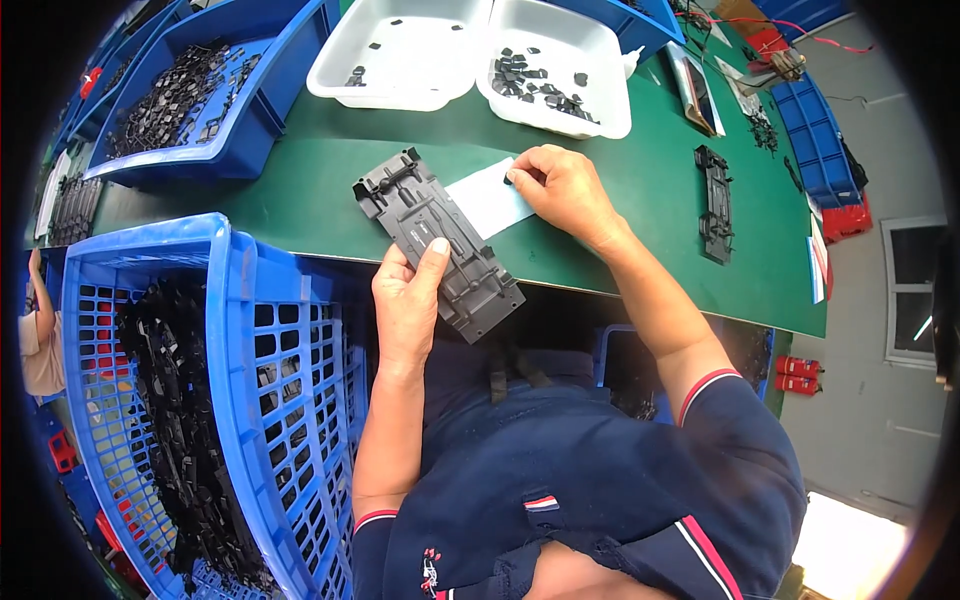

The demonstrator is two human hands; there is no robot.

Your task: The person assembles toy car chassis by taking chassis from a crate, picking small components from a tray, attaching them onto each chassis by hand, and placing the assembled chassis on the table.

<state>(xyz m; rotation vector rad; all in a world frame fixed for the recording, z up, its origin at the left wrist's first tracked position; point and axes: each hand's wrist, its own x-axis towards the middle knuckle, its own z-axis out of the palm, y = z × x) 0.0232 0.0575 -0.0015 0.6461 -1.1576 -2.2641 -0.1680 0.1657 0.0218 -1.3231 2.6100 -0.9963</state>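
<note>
My left hand (408,300) grips a long black moulded plastic part (430,235) by its near side, thumb on top. The part is tilted at the front edge of the green table (640,210), its far end over the table. To its right, my right hand (565,190) pinches a small black piece (509,177) between thumb and fingertips. That piece is mostly hidden by the fingers. Beneath it lies a pale blue-white sheet (485,205), partly covered by the long part and the hand.
Two white trays (390,98) with small black pieces stand beyond my hands. A blue bin (262,120) of small black parts is at far left. A blue crate (222,300) full of black parts stands at near left. Another long black part (714,205) lies on the right.
</note>
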